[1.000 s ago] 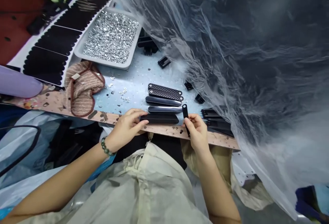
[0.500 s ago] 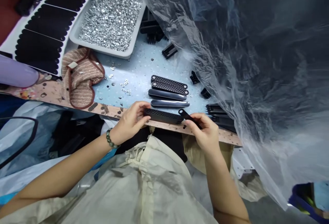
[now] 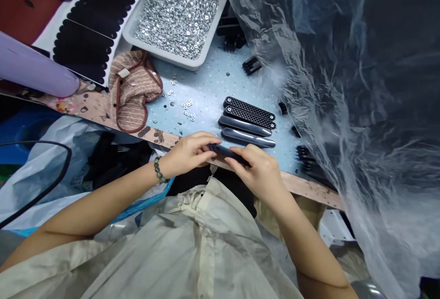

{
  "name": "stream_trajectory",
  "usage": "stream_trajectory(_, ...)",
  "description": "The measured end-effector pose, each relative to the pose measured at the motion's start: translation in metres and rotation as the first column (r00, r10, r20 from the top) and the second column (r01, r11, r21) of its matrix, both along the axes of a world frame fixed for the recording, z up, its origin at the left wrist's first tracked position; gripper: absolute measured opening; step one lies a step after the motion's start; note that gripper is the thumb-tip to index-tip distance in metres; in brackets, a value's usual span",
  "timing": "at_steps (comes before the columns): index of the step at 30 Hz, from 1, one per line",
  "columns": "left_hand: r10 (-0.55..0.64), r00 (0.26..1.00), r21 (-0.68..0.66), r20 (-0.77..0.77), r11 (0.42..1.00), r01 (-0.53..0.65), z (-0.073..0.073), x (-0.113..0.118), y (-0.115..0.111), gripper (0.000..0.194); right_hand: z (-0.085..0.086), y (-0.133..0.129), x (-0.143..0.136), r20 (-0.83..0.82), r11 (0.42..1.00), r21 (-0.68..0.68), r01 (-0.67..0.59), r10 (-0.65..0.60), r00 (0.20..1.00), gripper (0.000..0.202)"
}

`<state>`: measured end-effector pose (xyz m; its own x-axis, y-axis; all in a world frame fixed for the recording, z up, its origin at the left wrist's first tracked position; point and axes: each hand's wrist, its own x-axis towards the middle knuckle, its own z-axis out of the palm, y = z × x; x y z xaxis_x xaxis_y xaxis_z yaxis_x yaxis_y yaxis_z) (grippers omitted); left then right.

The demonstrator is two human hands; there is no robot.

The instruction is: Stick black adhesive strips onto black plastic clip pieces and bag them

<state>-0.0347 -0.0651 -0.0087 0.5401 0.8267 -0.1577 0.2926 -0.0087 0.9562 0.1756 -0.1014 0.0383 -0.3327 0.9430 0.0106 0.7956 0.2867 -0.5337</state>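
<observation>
Between my hands, at the table's front edge, is a dark elongated piece (image 3: 227,151). My left hand (image 3: 190,153) pinches its left end between thumb and fingers. Around its right end my right hand (image 3: 256,166) is closed, hiding part of it. Just beyond lie two smooth, glossy dark pieces (image 3: 248,138), side by side. Behind those are two black pieces with a lattice surface (image 3: 249,112) and a small metal ring at each end.
A white tray (image 3: 209,38) full of small metal washers stands at the back. Loose washers (image 3: 188,109), a striped cloth (image 3: 132,93) and a purple object (image 3: 37,67) are on the left. Clear plastic sheeting (image 3: 309,88) drapes over the right side, beside black parts (image 3: 252,65).
The view has shifted, moving the table items rightward. My right hand has come closer to my left, and the held piece now shows a smooth side; the separate black strip is no longer distinct.
</observation>
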Motion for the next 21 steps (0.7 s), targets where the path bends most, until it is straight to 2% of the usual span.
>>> stream_trajectory(7,0.047,0.992,-0.163,0.113,0.986,-0.028,-0.004,0.002,0.0,0.025,0.0,0.002,-0.006,0.136,0.998,0.035,-0.048,0.043,0.99,0.022)
stream_trajectory(11,0.068,0.99,-0.198,0.126,0.979,-0.042,-0.003,0.004,0.003,0.025,0.002,0.003,-0.008,0.198,0.996,0.06,-0.069,0.056,0.979,0.022)
stream_trajectory(15,0.083,0.994,-0.183,0.069,0.981,-0.069,-0.001,0.008,0.005,0.019,0.005,0.002,-0.012,0.32,0.991,0.089,-0.1,0.067,0.945,0.021)
stream_trajectory(18,0.092,0.995,-0.201,0.049,0.976,-0.08,-0.001,0.01,0.004,0.015,0.011,-0.005,-0.013,0.396,0.997,0.046,-0.067,0.043,0.917,0.026)
stream_trajectory(21,0.085,0.995,-0.211,0.049,0.975,-0.073,0.0,0.011,0.002,0.014,0.018,-0.016,-0.011,0.358,0.999,-0.027,0.021,-0.01,0.934,0.028)
